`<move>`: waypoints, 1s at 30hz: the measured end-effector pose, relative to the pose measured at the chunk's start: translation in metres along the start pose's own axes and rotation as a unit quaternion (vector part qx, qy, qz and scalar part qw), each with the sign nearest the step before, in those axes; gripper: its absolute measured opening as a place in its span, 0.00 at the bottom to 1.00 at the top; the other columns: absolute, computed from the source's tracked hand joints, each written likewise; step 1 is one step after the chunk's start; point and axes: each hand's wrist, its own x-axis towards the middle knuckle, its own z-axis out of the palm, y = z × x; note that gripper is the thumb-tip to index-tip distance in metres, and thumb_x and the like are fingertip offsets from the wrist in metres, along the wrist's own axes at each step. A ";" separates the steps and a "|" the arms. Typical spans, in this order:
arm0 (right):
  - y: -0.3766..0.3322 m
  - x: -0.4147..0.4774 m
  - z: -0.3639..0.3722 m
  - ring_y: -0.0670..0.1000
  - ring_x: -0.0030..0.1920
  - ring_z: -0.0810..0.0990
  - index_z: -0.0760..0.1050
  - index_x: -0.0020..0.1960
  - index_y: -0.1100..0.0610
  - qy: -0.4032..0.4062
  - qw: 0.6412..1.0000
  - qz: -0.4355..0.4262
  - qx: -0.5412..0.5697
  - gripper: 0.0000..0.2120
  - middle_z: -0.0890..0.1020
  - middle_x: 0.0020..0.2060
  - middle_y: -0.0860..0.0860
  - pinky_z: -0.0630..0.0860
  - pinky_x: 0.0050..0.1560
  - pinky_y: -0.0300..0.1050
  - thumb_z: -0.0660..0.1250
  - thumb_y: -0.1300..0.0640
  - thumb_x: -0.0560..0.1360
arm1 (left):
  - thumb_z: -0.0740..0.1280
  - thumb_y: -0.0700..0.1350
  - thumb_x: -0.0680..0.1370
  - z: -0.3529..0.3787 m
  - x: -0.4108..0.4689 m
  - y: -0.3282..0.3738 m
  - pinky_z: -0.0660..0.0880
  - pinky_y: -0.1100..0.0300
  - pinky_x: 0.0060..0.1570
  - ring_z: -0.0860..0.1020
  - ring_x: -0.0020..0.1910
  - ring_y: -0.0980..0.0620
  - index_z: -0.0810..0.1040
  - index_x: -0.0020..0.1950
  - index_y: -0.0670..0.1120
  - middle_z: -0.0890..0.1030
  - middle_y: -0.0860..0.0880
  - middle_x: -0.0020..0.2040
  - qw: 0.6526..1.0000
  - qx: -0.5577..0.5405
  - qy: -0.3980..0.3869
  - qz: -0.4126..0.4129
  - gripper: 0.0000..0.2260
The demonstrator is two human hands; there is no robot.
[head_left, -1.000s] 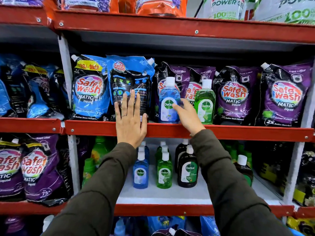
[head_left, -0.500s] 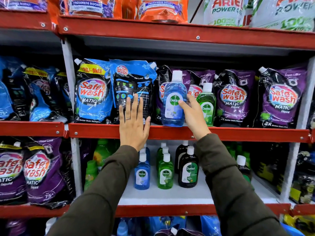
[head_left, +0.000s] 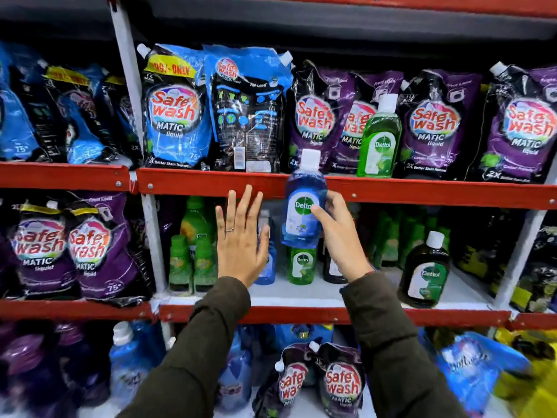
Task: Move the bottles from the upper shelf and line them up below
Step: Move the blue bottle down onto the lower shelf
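The right hand (head_left: 337,236) is grasping the blue translucent plastic Dettol bottle (head_left: 303,203), carrying it toward the lower shelf (head_left: 301,294); the left hand (head_left: 241,245) is hovering released, flat.

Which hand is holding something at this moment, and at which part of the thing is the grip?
The right hand holds the blue Dettol bottle by the middle of its body, thumb on the label. The left hand is open and holds nothing.

Right hand (head_left: 337,236) gripping, left hand (head_left: 241,239) flat, fingers spread.
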 end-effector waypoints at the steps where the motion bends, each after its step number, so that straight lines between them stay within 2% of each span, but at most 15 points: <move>1: 0.012 -0.011 0.001 0.36 0.61 0.78 0.70 0.68 0.52 0.001 1.000 -0.006 -0.010 0.15 0.80 0.62 0.45 0.74 0.61 0.36 0.63 0.54 0.81 | 0.57 0.49 0.83 0.000 -0.021 -0.004 0.34 0.48 0.81 0.44 0.85 0.47 0.53 0.84 0.50 0.53 0.49 0.85 1.000 -0.007 -0.007 -0.001 0.30; 2: 0.023 -0.016 0.000 0.34 0.58 0.79 0.70 0.67 0.52 -0.017 1.000 0.003 -0.020 0.14 0.81 0.61 0.43 0.75 0.57 0.33 0.63 0.55 0.82 | 0.56 0.49 0.83 0.002 -0.033 -0.003 0.34 0.49 0.81 0.45 0.85 0.47 0.53 0.84 0.50 0.54 0.49 0.85 1.000 -0.018 -0.004 -0.004 0.29; 4: 0.099 -0.048 0.042 0.38 0.59 0.81 0.70 0.66 0.54 -0.074 0.994 0.079 -0.029 0.13 0.82 0.60 0.46 0.76 0.57 0.35 0.63 0.59 0.82 | 0.54 0.49 0.83 0.018 -0.104 -0.049 0.36 0.47 0.82 0.45 0.85 0.47 0.53 0.84 0.50 0.54 0.48 0.85 0.994 0.010 -0.097 -0.046 0.28; 7: 0.123 -0.071 0.051 0.52 0.65 0.78 0.68 0.68 0.56 -0.076 0.990 0.109 -0.043 0.14 0.80 0.64 0.54 0.75 0.66 0.48 0.61 0.60 0.83 | 0.51 0.50 0.84 0.021 -0.151 -0.063 0.42 0.43 0.83 0.46 0.85 0.47 0.54 0.83 0.47 0.54 0.47 0.85 0.984 0.010 -0.157 -0.085 0.27; 11: 0.145 -0.075 0.063 0.55 0.72 0.74 0.65 0.73 0.58 -0.085 0.986 0.140 -0.037 0.18 0.75 0.72 0.57 0.69 0.75 0.57 0.60 0.61 0.83 | 0.46 0.52 0.83 0.032 -0.169 -0.065 0.46 0.42 0.82 0.51 0.84 0.44 0.59 0.82 0.44 0.59 0.44 0.84 0.965 0.039 -0.240 -0.101 0.28; 12: 0.150 -0.077 0.066 0.53 0.72 0.73 0.65 0.73 0.58 -0.084 0.985 0.149 -0.037 0.18 0.73 0.73 0.55 0.67 0.76 0.55 0.60 0.61 0.83 | 0.44 0.53 0.83 0.033 -0.173 -0.066 0.47 0.42 0.83 0.52 0.84 0.43 0.60 0.82 0.43 0.61 0.43 0.83 0.959 0.045 -0.260 -0.107 0.29; 13: 0.154 -0.079 0.069 0.47 0.71 0.73 0.64 0.72 0.56 -0.087 0.984 0.155 -0.028 0.18 0.71 0.73 0.51 0.67 0.75 0.48 0.60 0.61 0.84 | 0.43 0.53 0.82 0.034 -0.176 -0.066 0.48 0.42 0.83 0.53 0.84 0.42 0.61 0.81 0.43 0.62 0.42 0.83 0.954 0.053 -0.273 -0.109 0.30; 15: 0.161 -0.080 0.076 0.38 0.63 0.73 0.63 0.72 0.52 -0.100 0.980 0.171 -0.018 0.18 0.70 0.69 0.46 0.68 0.66 0.31 0.60 0.61 0.84 | 0.41 0.54 0.81 0.037 -0.181 -0.067 0.50 0.42 0.83 0.54 0.84 0.41 0.62 0.81 0.42 0.62 0.42 0.82 0.948 0.062 -0.291 -0.109 0.32; 17: 0.174 -0.080 0.086 0.41 0.60 0.75 0.64 0.72 0.57 -0.111 0.978 0.174 -0.024 0.17 0.74 0.68 0.50 0.69 0.55 0.21 0.60 0.62 0.84 | 0.40 0.55 0.81 0.043 -0.189 -0.072 0.49 0.43 0.83 0.53 0.84 0.41 0.61 0.81 0.41 0.62 0.42 0.82 0.940 0.059 -0.312 -0.121 0.33; 19: 0.184 -0.080 0.092 0.38 0.58 0.76 0.64 0.73 0.60 -0.113 0.979 0.168 -0.030 0.19 0.75 0.66 0.52 0.70 0.51 0.20 0.60 0.62 0.83 | 0.41 0.55 0.81 0.046 -0.193 -0.074 0.51 0.43 0.83 0.54 0.84 0.42 0.62 0.81 0.41 0.63 0.42 0.82 0.941 0.057 -0.309 -0.127 0.32; 21: 0.190 -0.078 0.099 0.32 0.56 0.75 0.63 0.73 0.60 -0.112 0.978 0.175 -0.028 0.19 0.76 0.63 0.50 0.71 0.49 0.20 0.60 0.62 0.83 | 0.43 0.54 0.82 0.046 -0.194 -0.074 0.53 0.43 0.83 0.56 0.83 0.41 0.64 0.80 0.41 0.65 0.42 0.81 0.944 0.059 -0.302 -0.122 0.31; 24: 0.195 -0.072 0.106 0.30 0.54 0.74 0.62 0.73 0.59 -0.104 0.977 0.183 -0.024 0.19 0.75 0.61 0.48 0.71 0.47 0.20 0.60 0.63 0.83 | 0.47 0.53 0.83 0.047 -0.193 -0.073 0.52 0.45 0.81 0.59 0.82 0.39 0.68 0.78 0.40 0.68 0.40 0.80 0.947 0.057 -0.291 -0.120 0.29; 26: 0.197 -0.069 0.110 0.34 0.56 0.76 0.63 0.70 0.54 -0.105 0.978 0.177 -0.029 0.17 0.75 0.61 0.49 0.71 0.48 0.20 0.60 0.63 0.83 | 0.49 0.52 0.83 0.047 -0.193 -0.072 0.52 0.45 0.79 0.62 0.81 0.38 0.71 0.76 0.39 0.70 0.39 0.78 0.950 0.058 -0.285 -0.117 0.27; 27: 0.198 -0.068 0.112 0.40 0.58 0.77 0.63 0.68 0.51 -0.104 0.979 0.171 -0.034 0.16 0.75 0.62 0.49 0.71 0.49 0.20 0.60 0.63 0.83 | 0.50 0.51 0.83 0.048 -0.193 -0.073 0.52 0.45 0.78 0.63 0.80 0.38 0.72 0.75 0.39 0.71 0.39 0.77 0.950 0.061 -0.283 -0.114 0.27; 30: 0.202 -0.068 0.113 0.49 0.64 0.76 0.63 0.69 0.52 -0.104 0.982 0.154 -0.036 0.16 0.76 0.65 0.52 0.71 0.53 0.21 0.60 0.61 0.83 | 0.51 0.51 0.83 0.049 -0.195 -0.075 0.52 0.45 0.78 0.63 0.80 0.38 0.72 0.75 0.39 0.72 0.39 0.77 0.951 0.063 -0.280 -0.111 0.26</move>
